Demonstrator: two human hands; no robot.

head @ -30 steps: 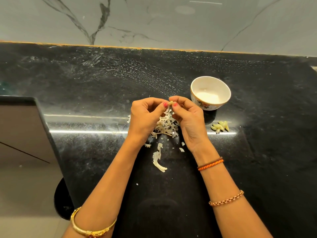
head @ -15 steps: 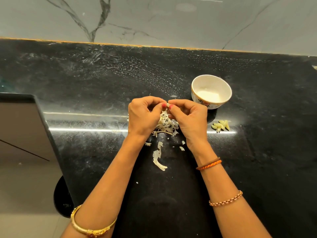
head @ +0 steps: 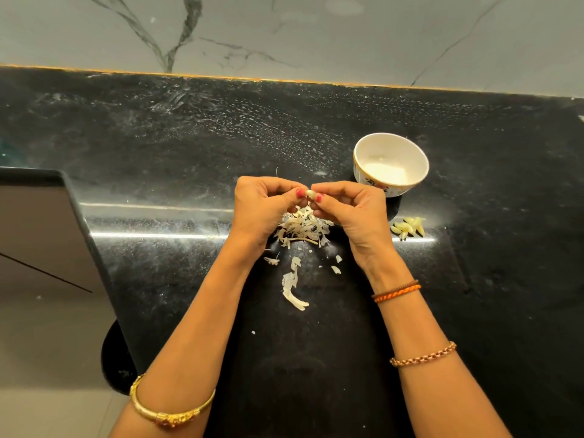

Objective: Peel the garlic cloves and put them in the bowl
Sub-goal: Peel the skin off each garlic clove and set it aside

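The garlic clove (head: 310,193) sits pinched between the thumbs of the left hand (head: 264,213) and right hand (head: 354,213) — directly above the peel pile (head: 301,230), likely so skins drop there — the bowl (head: 391,164) waiting at two o'clock.

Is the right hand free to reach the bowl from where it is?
Probably yes: the bowl sits just beyond the right hand, nothing between them, though it pinches a garlic clove.

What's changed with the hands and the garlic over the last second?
Little: both hands, left hand and right hand, keep pinching the garlic clove above the peel pile, fingers only slightly shifted. Bowl and the cloves on the counter stayed put.
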